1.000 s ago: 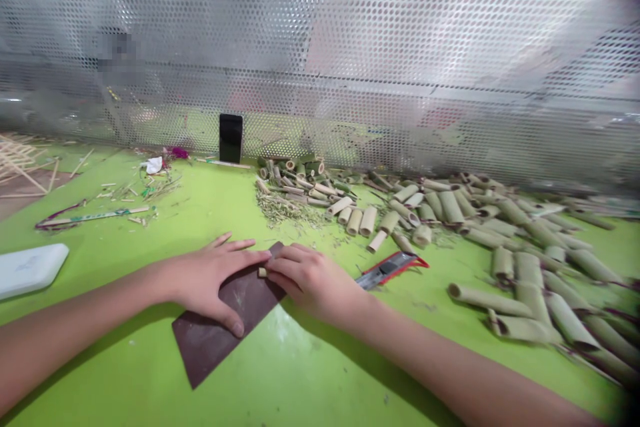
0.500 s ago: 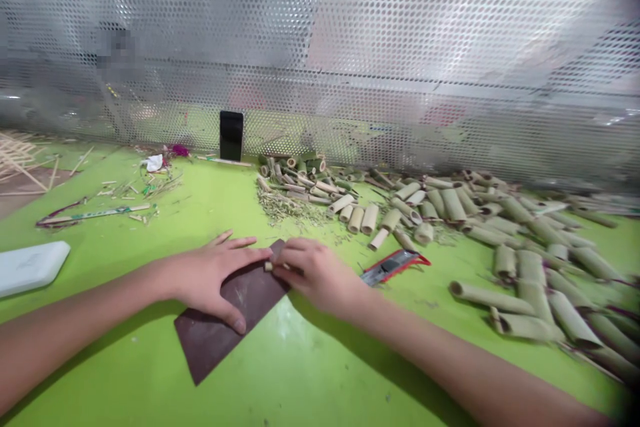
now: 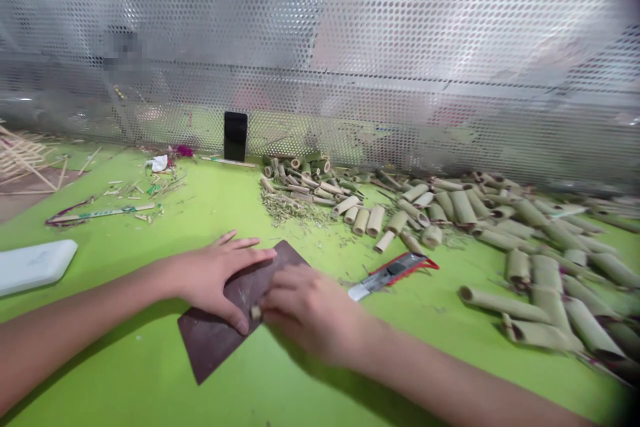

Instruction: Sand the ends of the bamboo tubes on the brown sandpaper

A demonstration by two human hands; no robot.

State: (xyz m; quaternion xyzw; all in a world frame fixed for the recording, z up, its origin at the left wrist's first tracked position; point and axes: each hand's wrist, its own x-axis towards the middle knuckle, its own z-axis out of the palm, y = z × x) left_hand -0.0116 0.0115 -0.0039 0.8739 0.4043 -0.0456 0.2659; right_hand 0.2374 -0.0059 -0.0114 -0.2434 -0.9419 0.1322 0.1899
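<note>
My left hand [image 3: 213, 278] lies flat with its fingers spread, pressing down a sheet of dark brown sandpaper [image 3: 213, 347] on the green table. My right hand [image 3: 310, 312] is on the sheet's right side, with its fingers closed around a small pale bamboo piece [image 3: 256, 312]. Only the end of that piece shows, touching the abrasive surface. To the right of my right hand lies a utility knife [image 3: 393, 275] with a red-and-silver body, and my hand is not touching it.
Several cut bamboo tubes [image 3: 505, 303] lie heaped across the right and back of the green table [image 3: 125, 353]. Shavings [image 3: 290, 212] lie beside them. A phone [image 3: 235, 137] stands against perforated metal mesh [image 3: 320, 33]. A white pad [image 3: 35, 267] and loose sticks [image 3: 20, 163] lie left.
My right hand has slid down the sandpaper toward me, carrying the small bamboo piece from the sheet's upper edge to its middle. My left hand stays pressed on the sheet.
</note>
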